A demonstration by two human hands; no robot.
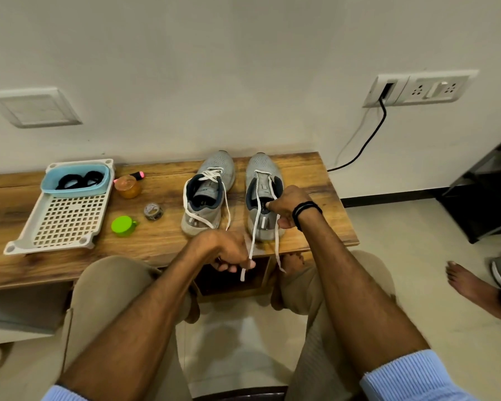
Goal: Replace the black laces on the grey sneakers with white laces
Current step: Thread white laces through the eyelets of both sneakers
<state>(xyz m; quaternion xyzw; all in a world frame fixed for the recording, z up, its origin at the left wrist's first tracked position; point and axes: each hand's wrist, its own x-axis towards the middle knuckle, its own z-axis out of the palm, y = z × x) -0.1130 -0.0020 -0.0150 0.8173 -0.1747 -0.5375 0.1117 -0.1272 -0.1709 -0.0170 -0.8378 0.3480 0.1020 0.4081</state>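
Two grey sneakers stand toe-to-wall on the wooden table (315, 180). The left sneaker (207, 192) is threaded with a white lace whose loose ends trail over its heel. The right sneaker (262, 198) has a white lace (253, 241) through only its lowest eyelets, and both ends hang past the table's front edge. My left hand (229, 251) pinches one hanging end below the table edge. My right hand (287, 205) rests on the right sneaker's collar, fingers closed on its side and the other lace strand. The black laces (78, 179) lie coiled in a blue tub (51, 185).
A white perforated tray (67, 221) holds the blue tub at the table's left. An orange jar (128, 186), a pink-tipped marker (138, 175), a tape roll (153, 211) and a green lid (123, 225) lie between tray and shoes. Another person's bare foot (472, 285) is at the right.
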